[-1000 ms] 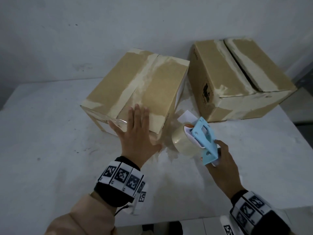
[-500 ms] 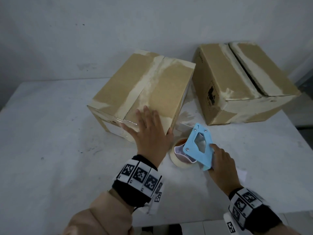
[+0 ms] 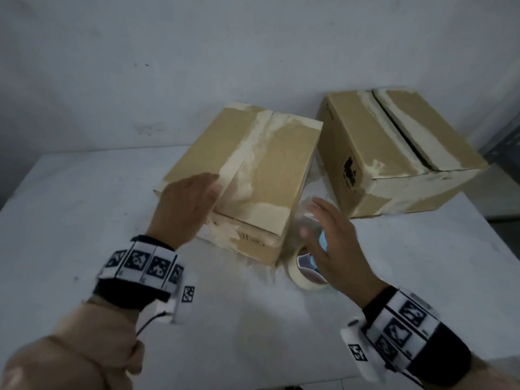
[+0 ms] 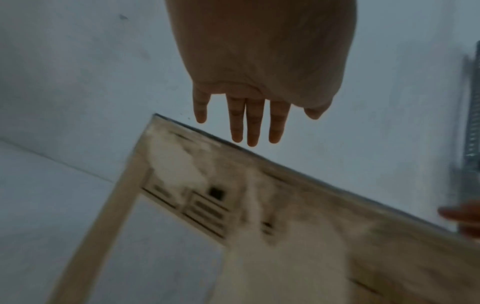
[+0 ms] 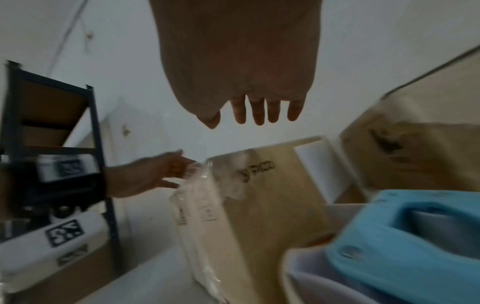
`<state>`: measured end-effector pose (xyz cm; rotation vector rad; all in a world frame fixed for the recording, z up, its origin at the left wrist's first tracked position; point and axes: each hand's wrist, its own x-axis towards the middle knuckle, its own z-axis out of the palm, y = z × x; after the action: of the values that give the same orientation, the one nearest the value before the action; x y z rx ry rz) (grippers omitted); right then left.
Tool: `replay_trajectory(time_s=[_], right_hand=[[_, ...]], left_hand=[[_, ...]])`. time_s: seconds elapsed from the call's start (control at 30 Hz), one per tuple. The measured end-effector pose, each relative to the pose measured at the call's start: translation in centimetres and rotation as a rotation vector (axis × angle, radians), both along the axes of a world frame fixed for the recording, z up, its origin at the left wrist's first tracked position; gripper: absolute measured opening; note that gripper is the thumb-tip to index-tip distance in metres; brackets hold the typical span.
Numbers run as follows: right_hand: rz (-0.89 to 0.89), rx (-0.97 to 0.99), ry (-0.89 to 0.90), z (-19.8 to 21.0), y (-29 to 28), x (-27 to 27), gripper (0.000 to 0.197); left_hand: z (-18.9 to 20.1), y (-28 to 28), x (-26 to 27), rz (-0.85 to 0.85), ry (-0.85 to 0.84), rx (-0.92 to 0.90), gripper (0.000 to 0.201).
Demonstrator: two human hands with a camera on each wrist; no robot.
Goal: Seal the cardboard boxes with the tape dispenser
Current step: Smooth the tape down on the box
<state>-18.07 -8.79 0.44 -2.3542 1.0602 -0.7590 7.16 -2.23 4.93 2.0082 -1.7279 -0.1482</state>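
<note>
A taped cardboard box sits mid-table, a second box with an open top seam to its right. My left hand hovers open over the near box's front left corner, fingers straight above the box edge. The blue tape dispenser with its tape roll lies on the table by the near box's right corner, seen close in the right wrist view. Just above it, my right hand is open with spread fingers, holding nothing.
The white table stands against a white wall. A dark metal shelf rack with cardboard shows to the left in the right wrist view. A grey frame stands past the table's right edge.
My right hand set the dispenser down on the table and let go, fingers now spread above it. My left hand shifted left along the near box's front edge and lifted slightly.
</note>
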Motion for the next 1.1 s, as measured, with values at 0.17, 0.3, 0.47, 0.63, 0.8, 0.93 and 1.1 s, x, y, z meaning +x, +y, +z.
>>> replay_trajectory(time_s=[0.17,0.3,0.47,0.63,0.8,0.93,1.1], right_hand=[[0.194,0.273,0.026,1.6,1.3,5.8,0.077],[0.159,0.366,0.032,0.8,0.6,5.9,0.070],[0.102,0.301,0.141,1.3,-3.2,5.8,0.066],[0.077,0.135,0.271,2.9,-4.9,6.4,0.079],[0.206,-0.059,0.377,2.3,-3.4,9.0,0.098],[0.198,-0.120,0.538,0.9,-3.1,9.2,0.084],[0.199,-0.189,0.597,0.3,-3.0,8.9,0.078]], left_hand=[[-2.7,-1.1,4.1,0.075,-0.208,0.192,0.078],[-4.0,-0.6,3.9,0.095,-0.225,0.233,0.072],[-4.1,0.9,1.6,0.150,-0.361,0.112,0.051],[-3.3,0.8,0.1,0.168,-0.347,0.097,0.061],[-3.9,-0.9,0.4,0.004,-0.367,0.130,0.073],[-5.4,-0.7,1.2,-0.096,-0.424,0.023,0.066],[-6.3,-0.7,1.4,-0.119,-0.490,-0.094,0.063]])
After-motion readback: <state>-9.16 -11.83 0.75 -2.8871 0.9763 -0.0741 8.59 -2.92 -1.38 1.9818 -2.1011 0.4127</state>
